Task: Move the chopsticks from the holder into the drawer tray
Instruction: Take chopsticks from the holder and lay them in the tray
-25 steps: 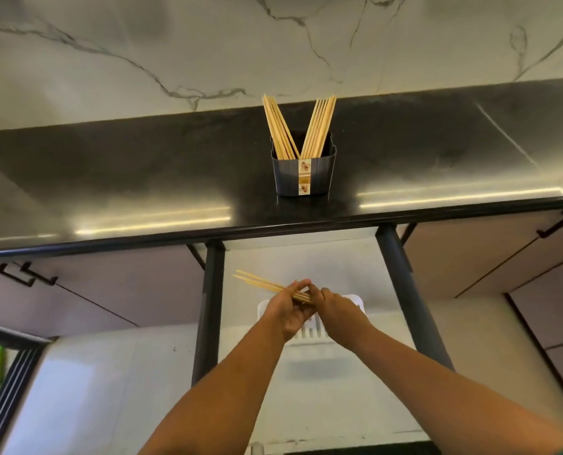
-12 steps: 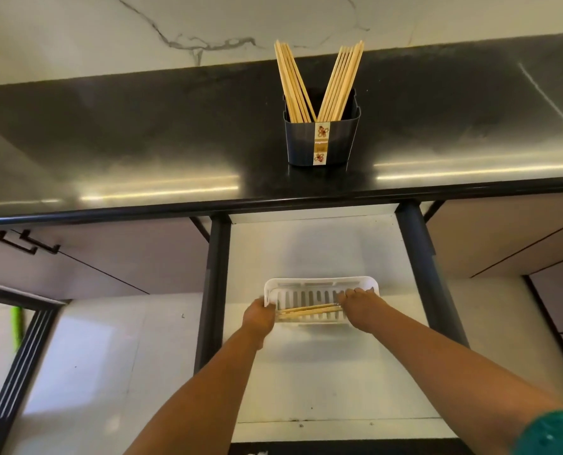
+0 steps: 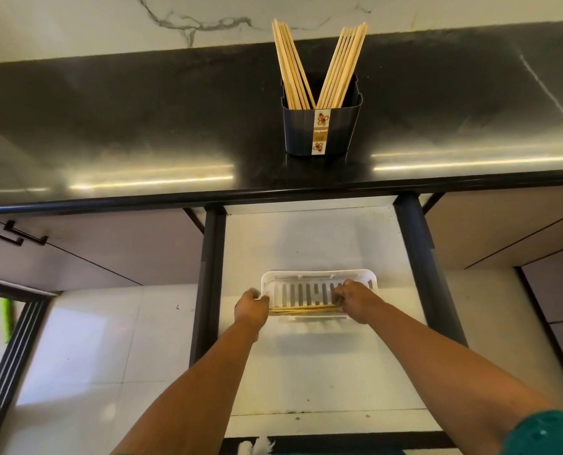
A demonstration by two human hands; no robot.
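Wooden chopsticks are showing in three lots. Two bundles are standing in one dark holder (image 3: 322, 133) on the black countertop (image 3: 142, 126): a left bundle (image 3: 289, 65) leaning left and a right bundle (image 3: 342, 65) leaning right, the two forming a V. The sticks in each bundle are overlapping too closely for a firm count; roughly five to seven apiece. A third lot, the laid chopsticks (image 3: 303, 310), is lying flat and crosswise along the near edge of one white slotted tray (image 3: 319, 276); it looks like a few sticks, exact number not readable. The tray is sitting on the white floor of one open drawer (image 3: 306, 238) below the countertop, between two dark rails.

Two hands are reaching into the drawer. The left hand (image 3: 250, 308) is sitting at the tray's left near corner, fingers curled at the left ends of the laid chopsticks; whether it is gripping the sticks or the tray rim cannot be told. The right hand (image 3: 354, 298) is resting at the tray's right side, fingers bent down over the right ends of the same sticks, apparently pinching them.

One green sleeve (image 3: 546, 433) is showing at the near right corner.
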